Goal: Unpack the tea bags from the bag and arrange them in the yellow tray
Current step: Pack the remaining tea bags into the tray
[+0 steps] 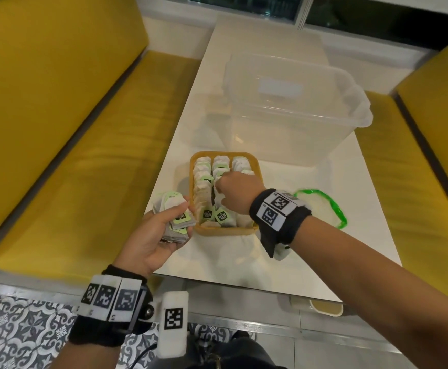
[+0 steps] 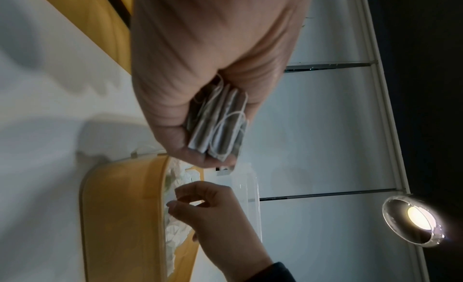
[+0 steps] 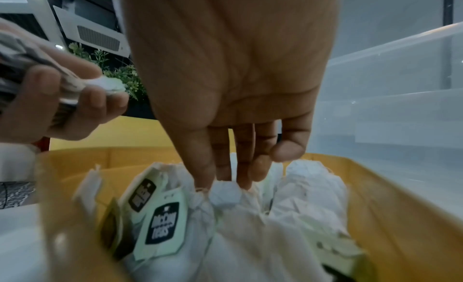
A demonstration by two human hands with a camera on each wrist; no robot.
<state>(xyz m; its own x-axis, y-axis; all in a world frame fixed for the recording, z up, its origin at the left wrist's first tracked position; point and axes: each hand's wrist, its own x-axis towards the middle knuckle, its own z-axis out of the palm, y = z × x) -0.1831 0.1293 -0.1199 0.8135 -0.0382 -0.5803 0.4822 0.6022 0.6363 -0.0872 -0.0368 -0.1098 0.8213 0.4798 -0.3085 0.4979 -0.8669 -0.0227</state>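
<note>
The yellow tray (image 1: 225,230) stands on the white table (image 1: 310,262), packed with three rows of upright white tea bags (image 1: 203,187) with pale green tags. My left hand (image 1: 151,235) hovers just left of the tray and grips a stack of tea bags (image 1: 176,218), whose edges and strings show in the left wrist view (image 2: 220,124). My right hand (image 1: 237,193) reaches down into the middle row. Its fingers (image 3: 240,163) point down and touch the top of a tea bag (image 3: 225,194), with the thumb held apart. The emptied clear bag with a green rim (image 1: 336,207) lies right of the tray.
A large clear plastic box (image 1: 292,115) stands directly behind the tray. Yellow bench seats run along the left (image 1: 71,155) and right (image 1: 430,134) of the narrow table. Patterned floor tiles lie below the near table edge.
</note>
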